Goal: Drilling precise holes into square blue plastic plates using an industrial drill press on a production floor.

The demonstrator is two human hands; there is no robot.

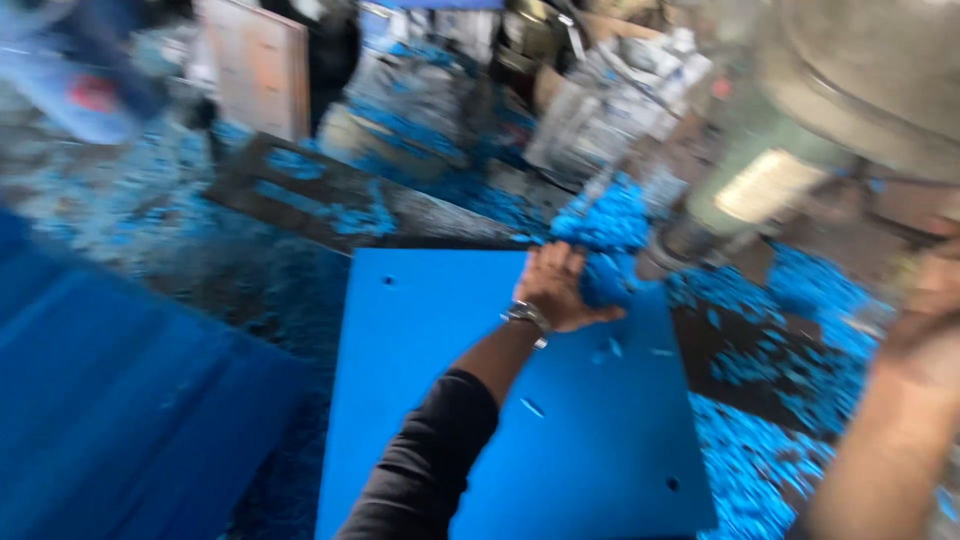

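— What does the frame show?

— A worker's left hand, watch at the wrist, is clenched on a clump of blue shavings at the far edge of a flat blue panel, which lies on a machine bench littered with more chips.

— And the right hand?

— Raised beside the grey-green machine head, blurred; whether it grips anything cannot be told.

— The step?

— It reads as clearing swarf off the panel. The next move calls for lifting the clump clear without scattering it.
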